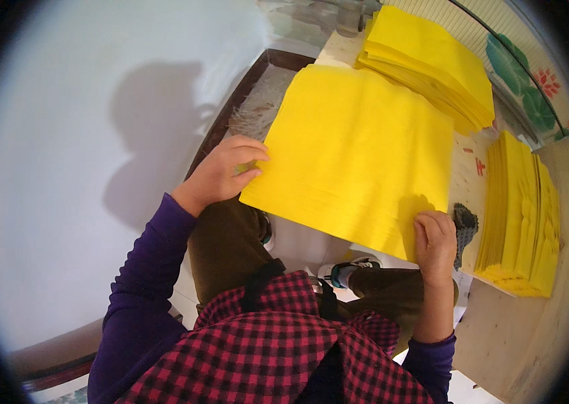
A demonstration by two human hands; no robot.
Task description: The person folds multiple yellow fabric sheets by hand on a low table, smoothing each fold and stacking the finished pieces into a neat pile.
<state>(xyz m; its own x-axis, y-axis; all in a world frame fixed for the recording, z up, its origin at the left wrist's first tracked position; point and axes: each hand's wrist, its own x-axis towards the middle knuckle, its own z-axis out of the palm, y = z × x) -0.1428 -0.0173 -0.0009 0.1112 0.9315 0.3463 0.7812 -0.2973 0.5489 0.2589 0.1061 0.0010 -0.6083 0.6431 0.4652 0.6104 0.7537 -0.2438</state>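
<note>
On the table [463, 149], a far sheet stack [432, 50] is lying behind the near sheets [358, 155]; another sheet stack [520, 215] is sitting right.

Bright; 1 large shadow [153, 128] on the pale wall [55, 175]; curved edges, black corners.

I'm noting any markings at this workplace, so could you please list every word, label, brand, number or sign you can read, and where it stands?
No readable text to quote.
Pale tabletop: red marks like brush strokes, too incomplete to read.
Large yellow sheet, far yellow stack and right-hand yellow stack: no writing visible.
Ribbed panel: green leaves and red flowers, no lettering visible.
</note>
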